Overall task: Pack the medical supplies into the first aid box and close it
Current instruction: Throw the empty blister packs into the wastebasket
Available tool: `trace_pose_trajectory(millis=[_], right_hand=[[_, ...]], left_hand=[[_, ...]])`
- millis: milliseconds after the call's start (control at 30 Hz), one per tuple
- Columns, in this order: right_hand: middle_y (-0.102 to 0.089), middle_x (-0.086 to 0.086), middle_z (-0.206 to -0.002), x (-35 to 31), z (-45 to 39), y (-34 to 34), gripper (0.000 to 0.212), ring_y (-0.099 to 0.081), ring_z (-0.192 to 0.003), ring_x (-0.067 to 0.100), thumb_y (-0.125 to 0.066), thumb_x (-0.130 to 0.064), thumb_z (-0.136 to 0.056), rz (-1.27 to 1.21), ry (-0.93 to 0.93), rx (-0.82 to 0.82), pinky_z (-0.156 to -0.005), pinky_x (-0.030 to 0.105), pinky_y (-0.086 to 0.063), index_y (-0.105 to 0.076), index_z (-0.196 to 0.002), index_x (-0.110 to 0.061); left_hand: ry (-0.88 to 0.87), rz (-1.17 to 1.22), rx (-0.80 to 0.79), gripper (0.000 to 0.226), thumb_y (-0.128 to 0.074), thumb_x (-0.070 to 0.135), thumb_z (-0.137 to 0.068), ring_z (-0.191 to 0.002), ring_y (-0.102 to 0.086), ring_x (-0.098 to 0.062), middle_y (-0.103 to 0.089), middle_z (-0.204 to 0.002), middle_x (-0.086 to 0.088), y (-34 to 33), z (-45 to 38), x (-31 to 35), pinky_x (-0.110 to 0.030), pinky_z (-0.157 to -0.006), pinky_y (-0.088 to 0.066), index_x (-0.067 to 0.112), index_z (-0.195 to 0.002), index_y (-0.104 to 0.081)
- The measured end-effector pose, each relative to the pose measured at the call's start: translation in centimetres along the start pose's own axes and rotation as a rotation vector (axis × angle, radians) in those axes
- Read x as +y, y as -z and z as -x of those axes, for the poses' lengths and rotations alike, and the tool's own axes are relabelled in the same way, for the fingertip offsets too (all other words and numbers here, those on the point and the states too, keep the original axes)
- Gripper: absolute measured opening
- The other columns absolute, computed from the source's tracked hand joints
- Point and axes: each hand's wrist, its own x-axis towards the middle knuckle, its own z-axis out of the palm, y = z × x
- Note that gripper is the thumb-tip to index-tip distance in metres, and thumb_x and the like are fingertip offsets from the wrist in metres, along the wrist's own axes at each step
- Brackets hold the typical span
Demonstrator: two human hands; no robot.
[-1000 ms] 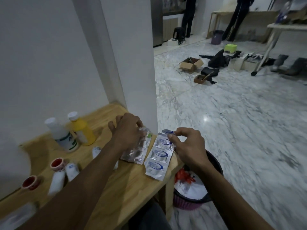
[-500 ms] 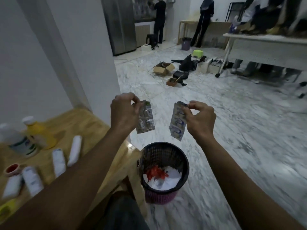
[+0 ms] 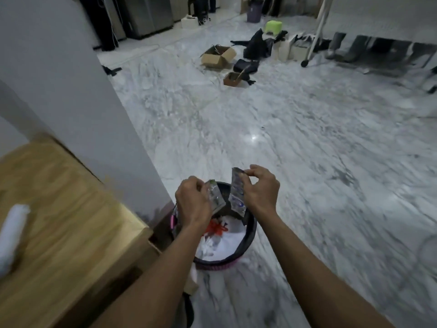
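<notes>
Both hands have dropped, left hand (image 3: pixel 192 201) pinching a clear crinkled blister strip (image 3: pixel 215 197) and right hand (image 3: pixel 260 191) a blue-printed foil blister strip (image 3: pixel 237 192), long axes hanging down over the black mesh waste bin (image 3: pixel 250 229).

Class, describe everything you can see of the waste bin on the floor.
The waste bin is round, with dark mesh-like walls and a pinkish band at its base. It stands upright on the marble floor, close beside the wooden table. Inside lie crumpled white paper and something red. Both hands hold blister packs above its opening; nothing visibly touches its rim.
</notes>
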Motion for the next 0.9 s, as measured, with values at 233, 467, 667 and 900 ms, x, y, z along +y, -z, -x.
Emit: trace_pose_trajectory(millis=[233,467,667,900], right_hand=[[-0.069,0.018,-0.103,3.8,-0.7,-4.5,0.018,-0.062,-0.100,0.029,-0.065,-0.012,-0.090,0.066,-0.066,-0.082,-0.083,0.032,-0.048,-0.074,-0.083,0.002],[-0.064,0.001,-0.122,5.7,-1.2,-7.3,0.039,-0.057,-0.111,0.015,-0.067,-0.032,-0.090,0.088,-0.127,-0.192,-0.086,0.017,-0.034,-0.062,-0.125,-0.013],[-0.063,0.003,-0.128,6.6,-1.2,-7.9,0.045,-0.057,-0.115,0.016,-0.064,-0.033,-0.092,0.075,-0.176,-0.198,-0.089,0.017,-0.036,-0.058,-0.132,-0.014],[-0.064,0.002,-0.127,6.7,-1.1,-7.8,0.045,-0.058,-0.115,0.016,-0.064,-0.033,-0.092,0.076,-0.194,-0.193,-0.089,0.018,-0.038,-0.059,-0.131,-0.013]], left_hand=[[0.128,-0.049,-0.039,0.014,-0.070,0.015,-0.088,-0.078,-0.056,-0.020,-0.065,-0.086,-0.008,-3.9,-1.9,-4.4,-0.029,-0.067,-0.037,0.006,-0.078,-0.065],[0.098,-0.087,-0.115,0.041,-0.073,0.026,-0.084,-0.111,-0.060,-0.028,-0.067,-0.119,-0.008,-6.0,-3.6,-7.2,-0.045,-0.096,-0.050,0.013,-0.121,-0.064],[0.095,-0.090,-0.133,0.046,-0.070,0.032,-0.084,-0.115,-0.059,-0.025,-0.065,-0.123,-0.002,-7.1,-4.0,-8.7,-0.049,-0.096,-0.050,0.021,-0.127,-0.060],[0.101,-0.088,-0.141,0.049,-0.071,0.032,-0.083,-0.117,-0.059,-0.025,-0.065,-0.125,-0.003,-6.8,-3.9,-8.8,-0.046,-0.098,-0.050,0.019,-0.129,-0.059]])
